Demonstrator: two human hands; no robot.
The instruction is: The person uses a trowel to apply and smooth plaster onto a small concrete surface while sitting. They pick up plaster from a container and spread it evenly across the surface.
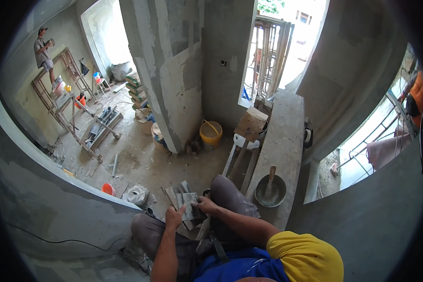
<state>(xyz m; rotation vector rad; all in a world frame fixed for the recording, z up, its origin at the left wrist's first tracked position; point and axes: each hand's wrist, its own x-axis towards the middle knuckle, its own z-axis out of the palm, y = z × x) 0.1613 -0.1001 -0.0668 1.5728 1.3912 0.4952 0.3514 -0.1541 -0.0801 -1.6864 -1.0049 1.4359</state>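
Observation:
In front of my knees, several flat grey plates (189, 200), smeared with what looks like plaster, lie one over another. My left hand (174, 217) is closed at their near left edge, thumb pointing away from me. On their right side my right hand (206, 205) is curled, its fingers partly hidden. The exact kind of these plates cannot be made out. To the right, a round metal bowl (278, 199) rests on a long dusty plank, and a tool with a wooden handle (271, 175) leans in it.
The plank (281, 122) runs away along my right side, beside a torn paper bag (252, 123). A yellow bucket (210, 133) stands at the far wall corner. Farther left are an orange bucket (108, 189), scaffold frames (66, 110) and a person (43, 50) standing high up.

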